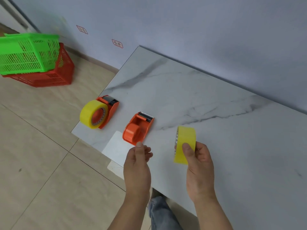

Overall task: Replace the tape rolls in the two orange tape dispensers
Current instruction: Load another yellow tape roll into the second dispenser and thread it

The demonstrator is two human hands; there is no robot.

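Yellow tape roll (185, 144) sits pinched in the right hand (198, 165), right of the empty dispenser (138, 128); the left hand (137, 165), just below it, holds nothing, fingers loosely curled.

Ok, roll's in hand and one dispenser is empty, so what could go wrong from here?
The loaded dispenser sits at the table's corner, its yellow roll near the edge; a nudge might knock it off. The empty dispenser isn't held, so it could slide when the right hand presses the held roll on. The left hand is free to steady it.
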